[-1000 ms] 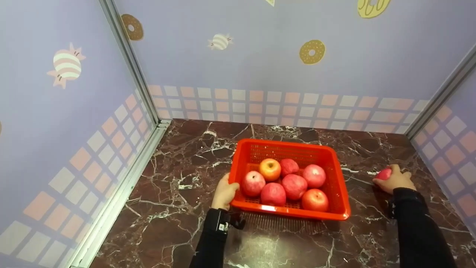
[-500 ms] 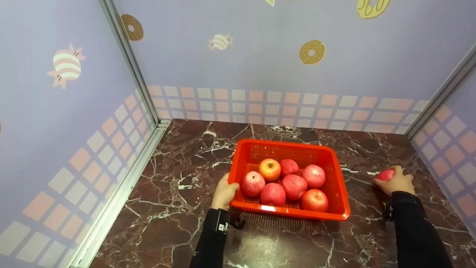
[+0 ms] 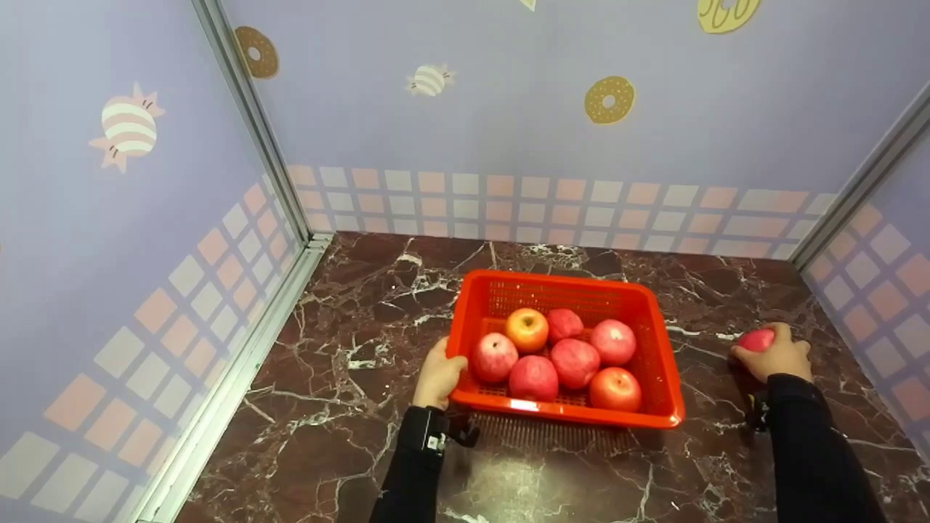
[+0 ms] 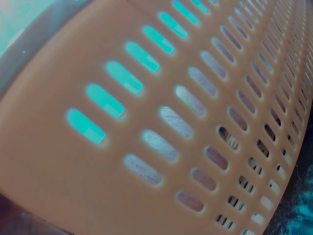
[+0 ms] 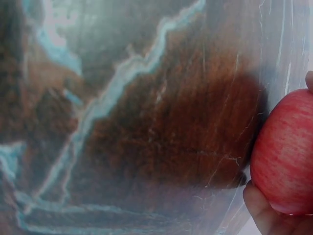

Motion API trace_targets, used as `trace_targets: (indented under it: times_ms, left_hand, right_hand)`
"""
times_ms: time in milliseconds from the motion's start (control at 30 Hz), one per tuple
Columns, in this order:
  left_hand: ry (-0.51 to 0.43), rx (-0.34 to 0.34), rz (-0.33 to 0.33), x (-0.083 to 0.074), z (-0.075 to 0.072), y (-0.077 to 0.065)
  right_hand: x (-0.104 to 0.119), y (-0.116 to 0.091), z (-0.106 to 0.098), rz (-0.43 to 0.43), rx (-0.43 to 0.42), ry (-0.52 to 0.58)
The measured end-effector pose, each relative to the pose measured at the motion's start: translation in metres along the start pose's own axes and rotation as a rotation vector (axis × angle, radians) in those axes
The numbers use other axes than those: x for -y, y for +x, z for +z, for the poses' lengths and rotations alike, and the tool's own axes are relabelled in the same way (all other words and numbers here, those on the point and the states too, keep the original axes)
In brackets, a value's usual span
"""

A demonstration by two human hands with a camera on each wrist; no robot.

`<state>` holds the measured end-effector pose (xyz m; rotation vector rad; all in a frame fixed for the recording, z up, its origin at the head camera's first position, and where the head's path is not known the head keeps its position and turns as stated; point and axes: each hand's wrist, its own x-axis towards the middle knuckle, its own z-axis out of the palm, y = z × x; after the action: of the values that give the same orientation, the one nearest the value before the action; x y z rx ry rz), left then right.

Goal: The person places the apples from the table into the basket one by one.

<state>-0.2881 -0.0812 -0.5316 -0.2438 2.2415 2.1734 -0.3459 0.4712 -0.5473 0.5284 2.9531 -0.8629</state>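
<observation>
A red plastic basket (image 3: 567, 415) with slotted sides stands on the marbled counter, holding several red and yellowish apples (image 3: 575, 364). My left hand (image 3: 439, 376) grips its left rim, thumb over the edge. Slotted basket wall (image 4: 161, 117) fills the left wrist view, where most of that hand is out of sight. Off to the right of the basket, my right hand (image 3: 779, 356) holds a single red apple (image 3: 756, 340) between thumb and fingers, low at the counter. In the right wrist view this apple (image 5: 288, 152) shows at the right edge, a fingertip (image 5: 261, 205) against its underside.
Dark brown marbled counter (image 3: 349, 421) with white veins lies all around the basket. Purple patterned panels rise behind it (image 3: 508, 131) and on both sides, with a metal rail (image 3: 232, 414) along the left edge.
My right hand and its apple have shifted very slightly to the right. The left hand and the basket look unmoved.
</observation>
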Motion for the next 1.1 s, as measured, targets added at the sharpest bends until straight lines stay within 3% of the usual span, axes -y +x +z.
trace_targets:
  times_ms: [667, 1100]
  left_hand:
    - [-0.016, 0.004, -0.019, 0.005, -0.001, 0.003]
    - [-0.019, -0.003, -0.002, 0.002, 0.000, 0.000]
  right_hand:
    - [0.002, 0.005, -0.002, -0.058, -0.053, 0.010]
    - [0.028, 0.006, -0.004, -0.138, -0.122, 0.026]
